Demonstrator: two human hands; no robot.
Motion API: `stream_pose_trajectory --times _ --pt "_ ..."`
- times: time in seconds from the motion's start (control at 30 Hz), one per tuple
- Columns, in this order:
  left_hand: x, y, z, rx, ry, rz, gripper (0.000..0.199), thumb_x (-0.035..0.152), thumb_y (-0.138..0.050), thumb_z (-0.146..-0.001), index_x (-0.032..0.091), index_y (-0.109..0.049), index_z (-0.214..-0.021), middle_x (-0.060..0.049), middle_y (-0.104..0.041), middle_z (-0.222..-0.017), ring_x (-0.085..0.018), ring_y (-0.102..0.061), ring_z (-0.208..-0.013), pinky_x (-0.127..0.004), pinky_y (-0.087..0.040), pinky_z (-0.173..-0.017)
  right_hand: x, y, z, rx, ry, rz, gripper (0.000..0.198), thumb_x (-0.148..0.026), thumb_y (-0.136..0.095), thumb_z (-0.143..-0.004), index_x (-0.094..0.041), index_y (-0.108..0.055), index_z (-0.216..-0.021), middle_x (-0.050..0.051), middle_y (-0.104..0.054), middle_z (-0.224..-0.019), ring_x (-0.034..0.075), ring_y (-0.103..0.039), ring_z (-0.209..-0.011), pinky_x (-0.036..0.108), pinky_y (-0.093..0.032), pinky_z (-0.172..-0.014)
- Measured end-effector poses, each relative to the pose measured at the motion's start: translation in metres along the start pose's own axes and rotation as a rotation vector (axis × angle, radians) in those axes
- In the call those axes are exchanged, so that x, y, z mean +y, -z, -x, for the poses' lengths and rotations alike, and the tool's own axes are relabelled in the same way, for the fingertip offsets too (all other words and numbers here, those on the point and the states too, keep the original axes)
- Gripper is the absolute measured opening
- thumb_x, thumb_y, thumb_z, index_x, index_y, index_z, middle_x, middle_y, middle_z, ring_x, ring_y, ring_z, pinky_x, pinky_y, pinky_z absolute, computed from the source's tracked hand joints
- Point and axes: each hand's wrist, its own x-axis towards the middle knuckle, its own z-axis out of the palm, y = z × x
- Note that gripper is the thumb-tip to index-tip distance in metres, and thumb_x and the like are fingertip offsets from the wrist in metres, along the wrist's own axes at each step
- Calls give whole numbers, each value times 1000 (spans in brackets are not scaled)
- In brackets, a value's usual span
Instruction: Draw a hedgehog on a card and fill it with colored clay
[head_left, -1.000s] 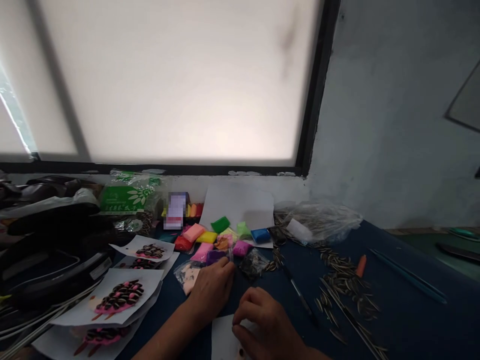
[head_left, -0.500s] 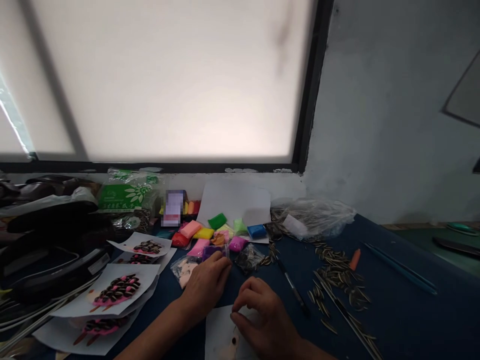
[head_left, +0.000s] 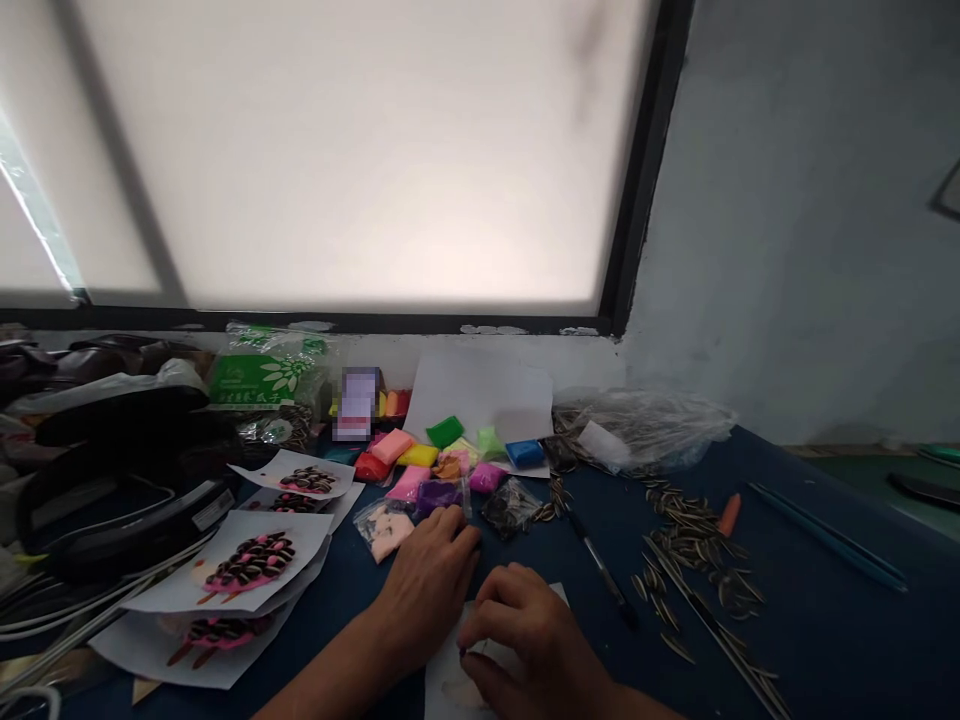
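Observation:
My right hand [head_left: 532,640] is over a white sheet of paper [head_left: 442,690], with thumb and index finger pinched on a small dark purple bit [head_left: 463,652], perhaps clay. Part of a pale shape shows on the paper below; my hand hides the rest. My left hand [head_left: 435,575] lies palm down, fingers extended, beside the paper. Its fingertips are close to a purple clay packet [head_left: 439,495]; contact cannot be made out. A clear bag with pale pink clay [head_left: 388,530] lies left of it, and a bag of black clay [head_left: 510,508] lies ahead of my right hand.
Several coloured clay packets [head_left: 418,456] lie behind my hands. Paper sheets with sunflower-seed hedgehog pictures [head_left: 247,570] overlap at left. To the right are a pen [head_left: 600,565], loose striped seeds [head_left: 694,525], an orange crayon-like stick [head_left: 729,515] and blue tweezers [head_left: 829,537].
The view has shifted slightly, so the table things sit further right. My right hand has come nearer the left, and the purple bit now shows at its fingertips. My left hand rests flatter.

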Motion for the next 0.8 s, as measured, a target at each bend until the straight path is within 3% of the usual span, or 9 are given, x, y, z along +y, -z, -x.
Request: stream_pose_trajectory --times 0.1,0.27,0.43,0.53,0.8 --pt "1 1 -1 -11 9 -1 23 7 -47 -97 18 -68 -98 -7 -61 -101 -25 -57 -93 -38 -47 -80 3 -7 0 -17 -37 -56 22 -2 -74 -64 -21 -65 -74 -2 -61 -76 15 -58 -72 26 -38 -66" --pt "3 1 -3 -48 40 -12 24 5 -48 -96 17 -69 -96 -8 -63 -103 -26 -57 -95 -38 -47 -80 9 -22 1 51 47 -37 27 -5 -83 -58 -21 -65 -69 -5 -58 -71 12 -52 -63 25 -31 -59" --pt "1 -1 -3 -18 26 -2 24 5 -48 -95 17 -68 -97 -8 -62 -102 -26 -56 -93 -39 -46 -79 8 -27 3 135 147 99 14 -21 -72 -80 -21 -63 -69 -2 -54 -70 12 -45 -61 27 -28 -58" --pt "1 -2 -2 -17 17 8 24 5 -48 -95 17 -68 -98 -8 -62 -100 -26 -56 -92 -39 -46 -78 6 -27 3 164 199 194 22 -24 -57 -92 -21 -61 -70 -1 -52 -71 13 -42 -61 28 -26 -58" --pt "3 3 -4 -39 9 -6 25 5 -47 -96 16 -69 -99 -9 -62 -101 -26 -55 -93 -39 -47 -78 7 -34 7 168 211 196 17 -16 -55 -87 -22 -58 -71 -1 -51 -70 13 -38 -59 28 -24 -56"
